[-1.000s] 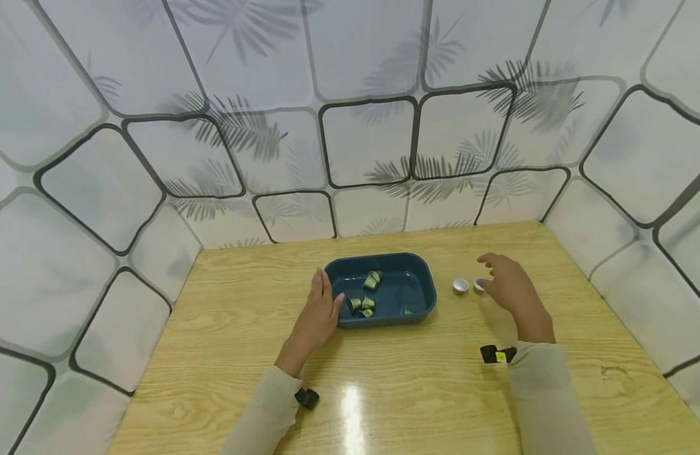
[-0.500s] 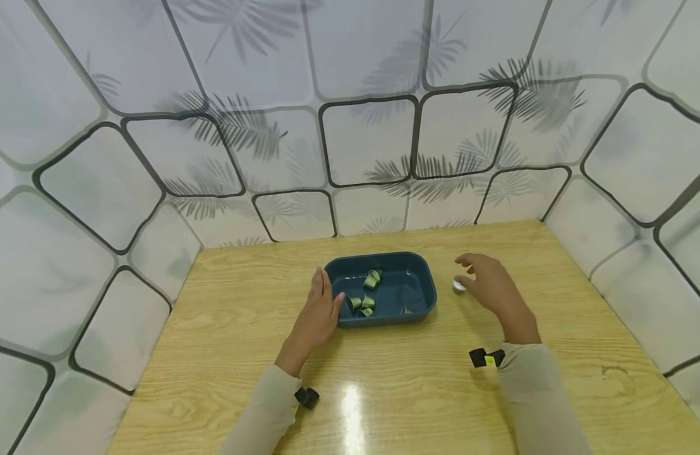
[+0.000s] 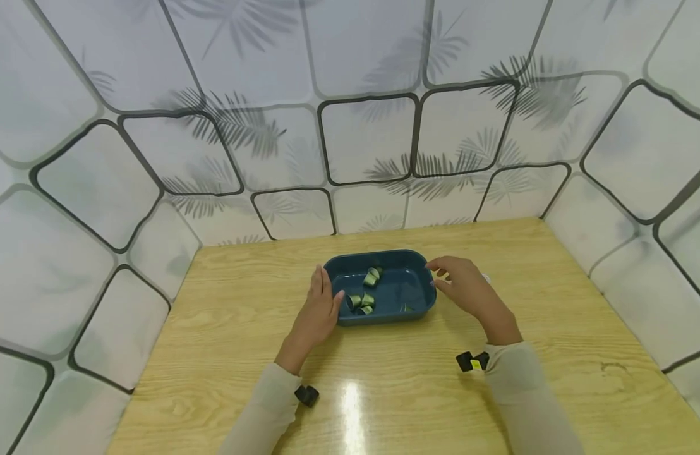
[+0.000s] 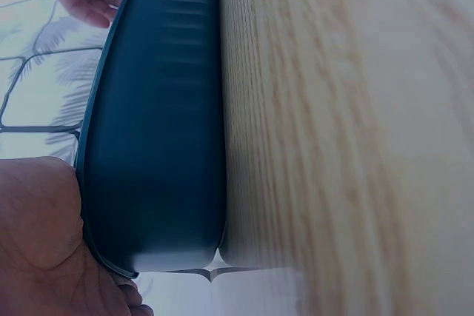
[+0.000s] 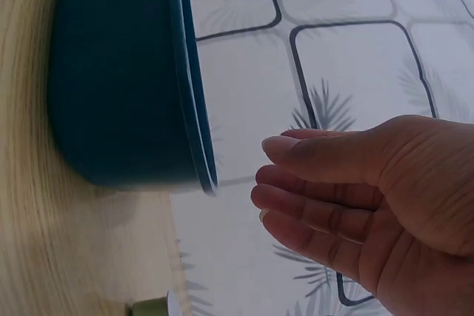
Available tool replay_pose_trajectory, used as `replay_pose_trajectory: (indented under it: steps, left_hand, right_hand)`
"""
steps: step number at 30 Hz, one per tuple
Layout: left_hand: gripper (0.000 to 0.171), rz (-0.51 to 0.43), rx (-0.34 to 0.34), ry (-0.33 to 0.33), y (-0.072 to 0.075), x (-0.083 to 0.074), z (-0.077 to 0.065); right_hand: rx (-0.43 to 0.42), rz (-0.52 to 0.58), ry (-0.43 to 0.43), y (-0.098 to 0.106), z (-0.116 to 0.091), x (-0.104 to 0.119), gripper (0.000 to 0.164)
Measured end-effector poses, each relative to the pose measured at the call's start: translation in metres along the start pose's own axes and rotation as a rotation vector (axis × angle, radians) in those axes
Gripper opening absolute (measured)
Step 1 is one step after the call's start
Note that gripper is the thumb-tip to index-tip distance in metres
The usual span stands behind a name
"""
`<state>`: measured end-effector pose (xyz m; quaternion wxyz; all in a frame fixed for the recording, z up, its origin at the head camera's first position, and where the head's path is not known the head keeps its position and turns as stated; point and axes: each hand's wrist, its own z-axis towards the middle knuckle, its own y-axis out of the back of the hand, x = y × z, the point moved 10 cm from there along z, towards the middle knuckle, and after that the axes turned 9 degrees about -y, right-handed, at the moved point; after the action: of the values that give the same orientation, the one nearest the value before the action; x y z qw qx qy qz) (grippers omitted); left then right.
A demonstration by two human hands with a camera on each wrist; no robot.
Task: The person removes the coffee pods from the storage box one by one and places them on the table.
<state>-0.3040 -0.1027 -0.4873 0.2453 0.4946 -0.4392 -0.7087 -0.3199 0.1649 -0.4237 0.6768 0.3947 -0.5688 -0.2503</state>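
Note:
A dark blue rectangular tray (image 3: 404, 287) sits on the wooden table, with several green coffee capsules (image 3: 371, 279) lying inside, mostly toward its left half. My left hand (image 3: 318, 311) rests along the tray's left end, fingers straight and thumb at the near corner; in the left wrist view the palm (image 4: 37, 220) lies against the rim. At the tray's right end is my right hand (image 3: 469, 291), its fingertips close to the rim. The right wrist view shows its fingers loosely bent, apart from the thumb, with nothing between them. A silver-topped green capsule (image 5: 154, 306) lies on the table.
The wooden table (image 3: 225, 328) runs back to a white patterned wall (image 3: 369, 145), with similar walls at left and right. A small black camera is strapped at each wrist. Behind the right hand, a silver capsule top (image 3: 486, 277) shows partly.
My right hand has moved left, from over the two silver-topped capsules to the tray's right end. The left hand and the tray have stayed in place.

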Motion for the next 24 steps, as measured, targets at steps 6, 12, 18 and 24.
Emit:
replay_pose_trajectory:
  steps: [6, 12, 18, 24]
  left_hand:
    - [0.072, 0.008, 0.010, 0.005, -0.002, 0.001, 0.000]
    - [0.072, 0.004, -0.006, 0.021, 0.002, 0.005, -0.003]
    - [0.072, -0.004, -0.015, -0.001, 0.000, 0.003, -0.004]
    - [0.072, 0.004, -0.016, -0.013, 0.001, -0.002, -0.001]
  right_hand:
    - [0.056, -0.013, 0.042, -0.014, 0.002, 0.014, 0.038]
    - [0.143, -0.051, 0.066, -0.033, 0.009, 0.023, 0.043]
    - [0.251, -0.134, 0.098, -0.052, 0.013, 0.032, 0.040]
    - [0.306, -0.202, 0.144, -0.058, 0.018, 0.038, 0.035]
